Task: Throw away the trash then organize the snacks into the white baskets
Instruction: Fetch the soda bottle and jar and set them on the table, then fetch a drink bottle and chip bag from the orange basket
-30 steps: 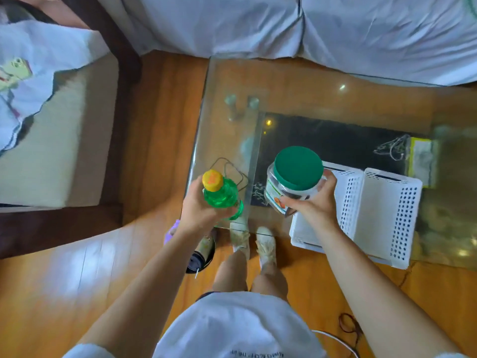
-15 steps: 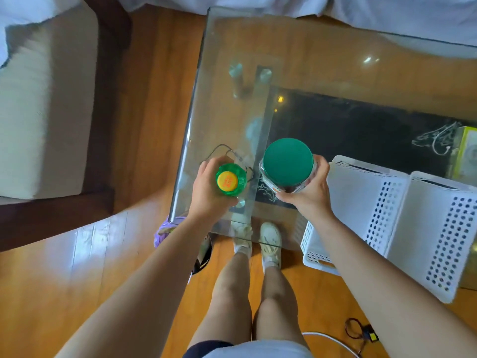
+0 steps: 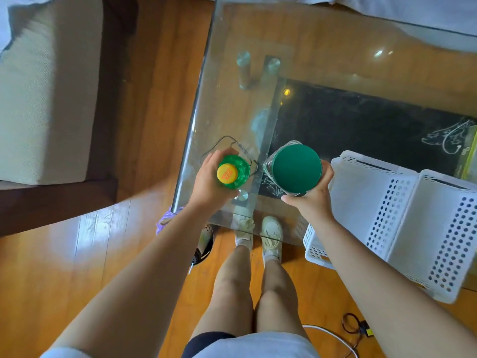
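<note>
My left hand [image 3: 207, 186] is closed around a green bottle [image 3: 237, 174] with an orange cap, held upright over the near left corner of the glass table [image 3: 232, 104]. My right hand [image 3: 313, 200] grips a clear jar with a wide green lid [image 3: 296, 167], upright beside the bottle. Two white perforated baskets stand side by side at the table's near right: the left basket [image 3: 361, 192] right next to the jar, the right basket [image 3: 436, 228] beyond it. Both baskets look bare inside.
A beige armchair [image 3: 44, 99] with a dark wooden frame stands to the left. A small bin with a purple bag [image 3: 165, 223] sits on the wooden floor under the table's near left corner. Cables [image 3: 353, 326] lie by my feet. A sheet-covered sofa [image 3: 413, 16] runs along the far side.
The view has tilted down and closer to the table. Both hands have brought the bottle and jar upright, seen from straight above, a little lower over the table's near left corner.
</note>
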